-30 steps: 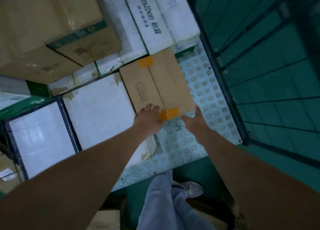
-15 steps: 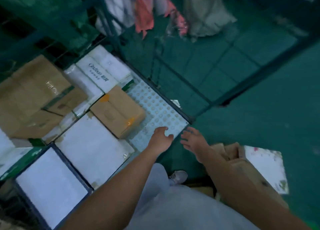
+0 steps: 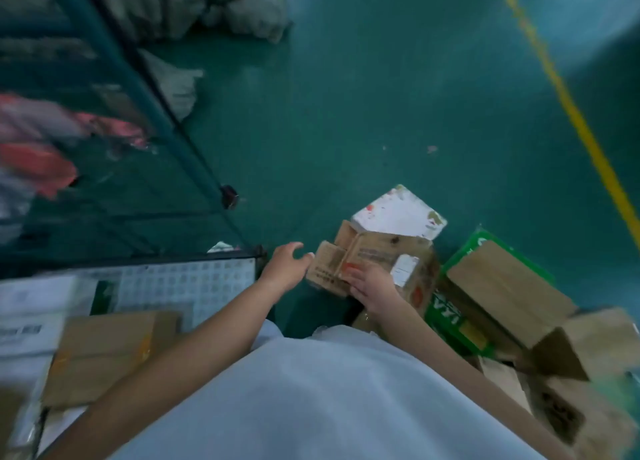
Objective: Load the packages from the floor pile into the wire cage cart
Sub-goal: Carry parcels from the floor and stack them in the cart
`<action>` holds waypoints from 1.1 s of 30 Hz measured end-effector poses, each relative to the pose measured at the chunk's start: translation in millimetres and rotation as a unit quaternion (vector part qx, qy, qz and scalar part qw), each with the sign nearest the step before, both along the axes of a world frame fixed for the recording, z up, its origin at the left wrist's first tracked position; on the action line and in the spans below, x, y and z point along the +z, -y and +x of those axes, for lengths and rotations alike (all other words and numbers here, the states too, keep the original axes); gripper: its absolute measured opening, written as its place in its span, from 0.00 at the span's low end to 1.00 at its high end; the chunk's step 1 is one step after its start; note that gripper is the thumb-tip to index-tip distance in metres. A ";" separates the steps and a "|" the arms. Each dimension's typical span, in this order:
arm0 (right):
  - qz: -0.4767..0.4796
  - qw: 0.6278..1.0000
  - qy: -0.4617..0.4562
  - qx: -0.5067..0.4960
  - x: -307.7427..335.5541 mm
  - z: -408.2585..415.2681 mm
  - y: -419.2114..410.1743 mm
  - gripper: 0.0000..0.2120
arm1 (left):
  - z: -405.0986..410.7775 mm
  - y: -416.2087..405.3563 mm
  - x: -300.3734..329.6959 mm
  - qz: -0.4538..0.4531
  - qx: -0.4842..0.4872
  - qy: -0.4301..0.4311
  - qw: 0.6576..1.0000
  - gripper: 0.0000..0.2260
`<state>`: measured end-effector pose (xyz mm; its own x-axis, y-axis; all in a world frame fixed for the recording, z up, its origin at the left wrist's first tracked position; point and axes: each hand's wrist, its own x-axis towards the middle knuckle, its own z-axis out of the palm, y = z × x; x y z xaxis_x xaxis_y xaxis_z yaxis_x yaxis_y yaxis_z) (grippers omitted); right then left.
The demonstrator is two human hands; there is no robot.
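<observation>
The floor pile lies at the lower right: a small brown carton (image 3: 334,267), a larger brown box with a white label (image 3: 405,259) under it, and a white flat package (image 3: 398,212) behind. My right hand (image 3: 372,286) rests with straight fingers on the small carton's near side. My left hand (image 3: 287,265) hovers just left of that carton, fingers loosely curled and holding nothing. The wire cage cart (image 3: 194,155) stands at the left, with a brown box with orange tape (image 3: 104,352) and white packages (image 3: 34,307) inside on its studded floor panel (image 3: 194,279).
More cartons sit at the right: a green-printed box (image 3: 450,317), a long brown box (image 3: 505,286) and an open brown carton (image 3: 588,342). Grey sacks (image 3: 194,6) lie at the top behind the cart. A yellow floor line (image 3: 568,106) runs down the right. The floor is green.
My view has swung right, from the cart's inside to the floor pile. Both hands left the taped box in the cart and moved to the small carton on the pile.
</observation>
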<state>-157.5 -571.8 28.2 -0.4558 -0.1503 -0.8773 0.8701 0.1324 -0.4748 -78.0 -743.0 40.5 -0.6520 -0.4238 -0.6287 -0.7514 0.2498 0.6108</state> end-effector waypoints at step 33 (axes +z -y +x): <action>0.060 0.831 0.043 -0.552 4.4 -2.9 -43.2 0.14 | -188.5 -46.8 -48.3 0.090 -0.353 0.097 0.926 0.21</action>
<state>-160.5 -528.6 32.6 -0.1929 0.4085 -0.8921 0.5224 -0.7269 -0.4458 -266.5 -696.1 -7.8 -0.5936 0.1880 -0.7825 -0.5402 0.6276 0.5606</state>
